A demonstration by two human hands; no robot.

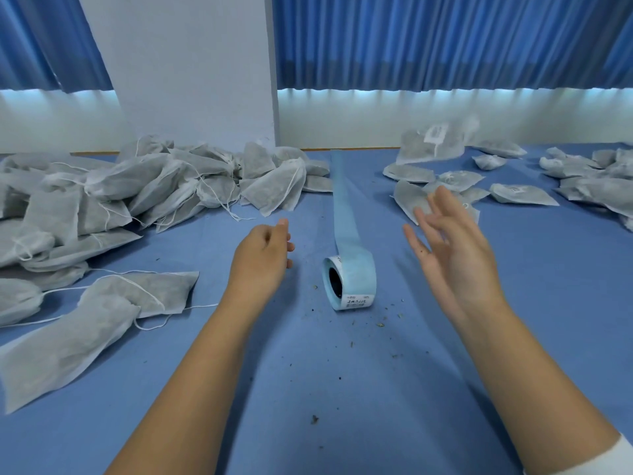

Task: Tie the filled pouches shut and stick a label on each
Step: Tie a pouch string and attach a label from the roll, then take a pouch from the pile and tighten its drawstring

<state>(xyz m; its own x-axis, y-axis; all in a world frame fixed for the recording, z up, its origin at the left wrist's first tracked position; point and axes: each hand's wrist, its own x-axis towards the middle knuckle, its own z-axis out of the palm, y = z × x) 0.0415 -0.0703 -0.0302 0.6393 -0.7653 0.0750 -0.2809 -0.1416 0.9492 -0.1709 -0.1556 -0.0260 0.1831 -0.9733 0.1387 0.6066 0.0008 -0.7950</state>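
Left hand (263, 250): loosely curled, empty.
Right hand (452, 248): fingers spread, empty.
Risk: knocking roll (352, 279) askew; snagging loose strings on left pouches (137, 190).

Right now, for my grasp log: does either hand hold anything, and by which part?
Nothing is held: the left hand and right hand are both empty.

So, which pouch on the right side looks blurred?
The big labelled pouch raised above the rest at the back; it alone is smeared, while those lying flat around it look sharper.
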